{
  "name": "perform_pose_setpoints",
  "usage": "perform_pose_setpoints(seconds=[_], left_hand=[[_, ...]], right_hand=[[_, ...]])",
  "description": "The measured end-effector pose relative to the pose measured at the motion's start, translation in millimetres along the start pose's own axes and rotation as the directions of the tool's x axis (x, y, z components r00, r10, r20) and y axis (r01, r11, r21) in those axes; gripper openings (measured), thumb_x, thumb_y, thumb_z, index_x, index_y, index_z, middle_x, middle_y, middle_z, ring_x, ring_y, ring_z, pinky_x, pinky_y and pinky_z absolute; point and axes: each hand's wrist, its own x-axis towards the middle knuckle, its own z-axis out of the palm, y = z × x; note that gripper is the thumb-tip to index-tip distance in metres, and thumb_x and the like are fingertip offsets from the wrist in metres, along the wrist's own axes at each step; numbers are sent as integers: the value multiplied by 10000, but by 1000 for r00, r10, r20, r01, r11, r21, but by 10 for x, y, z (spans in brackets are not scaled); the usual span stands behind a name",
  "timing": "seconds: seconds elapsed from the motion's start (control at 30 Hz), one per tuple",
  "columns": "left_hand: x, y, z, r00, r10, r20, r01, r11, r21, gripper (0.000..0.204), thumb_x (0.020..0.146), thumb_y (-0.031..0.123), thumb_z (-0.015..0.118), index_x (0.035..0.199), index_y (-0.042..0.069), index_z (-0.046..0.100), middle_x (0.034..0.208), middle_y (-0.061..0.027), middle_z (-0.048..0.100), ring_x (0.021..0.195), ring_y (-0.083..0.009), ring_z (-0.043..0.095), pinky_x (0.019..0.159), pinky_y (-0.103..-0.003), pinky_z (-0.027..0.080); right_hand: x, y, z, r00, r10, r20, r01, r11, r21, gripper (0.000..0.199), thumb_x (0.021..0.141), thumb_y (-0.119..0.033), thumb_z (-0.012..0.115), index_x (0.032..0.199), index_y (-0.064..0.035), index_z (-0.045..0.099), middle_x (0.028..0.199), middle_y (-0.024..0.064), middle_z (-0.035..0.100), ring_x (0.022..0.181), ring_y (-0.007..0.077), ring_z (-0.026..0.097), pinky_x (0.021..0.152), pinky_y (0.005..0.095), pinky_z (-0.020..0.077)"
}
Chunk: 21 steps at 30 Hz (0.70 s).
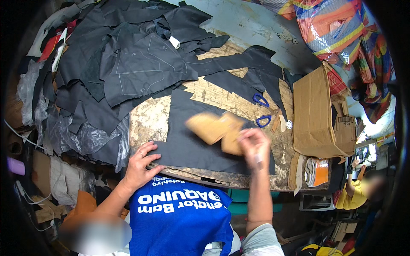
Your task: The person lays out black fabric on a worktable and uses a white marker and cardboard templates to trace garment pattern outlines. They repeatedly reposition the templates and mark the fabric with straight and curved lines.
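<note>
- A flat tan cardboard-like pattern piece with a notched outline (209, 128), blurred, is held above the middle of a smooth black leather-like sheet (183, 145); whether the two touch cannot be told.
- Its long axis is laid roughly left to right, its broad free end being pointed left and its other end met by the right hand (255, 147).
- By the bent fingers of the right hand the piece is gripped at its right side.
- The left hand (143, 160) is opened, with fingers spread and fingertips rested at the lower left corner of the black sheet; nothing is gripped by it.
- The sheet is spread along the near edge of a worn, mottled wooden table (149, 115).
- Beyond the right hand, a pair of blue-handled scissors (265, 116) is laid with its loops parted and turned left.
- At the right, a brown open cardboard box (311, 115) is stood on the table.
- The far left is covered by a heap of black leather-like pieces (141, 64), some marked with thin white outlines.
</note>
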Motion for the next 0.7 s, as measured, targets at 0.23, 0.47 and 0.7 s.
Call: perform_pose_setpoints(seconds=[0.23,0.47,0.7], left_hand=[[70,108,127,999,42,5,-42,983,178,302,690,186,774,944,48,687,1134,-98,632,1065,-282,549,917,-435,388],[112,92,216,999,9,-45,-1,983,185,198,708,181,748,873,72,726,1054,-54,680,1041,-249,547,926,-423,333],[161,174,188,999,-35,-11,37,978,203,233,717,196,742,916,77,715,1096,-74,657,1050,-265,542,953,-444,319]], right_hand=[[-544,208,657,982,-153,109,188,832,-522,187,680,-34,750,812,-11,618,870,143,667,837,268,644,787,358,508],[-795,194,422,965,-233,120,258,756,-602,308,586,-113,839,792,-30,625,916,138,686,974,325,606,879,423,476],[-830,305,444,961,-269,59,253,777,-576,303,577,-97,832,783,-31,620,905,127,681,990,322,601,908,420,464]])
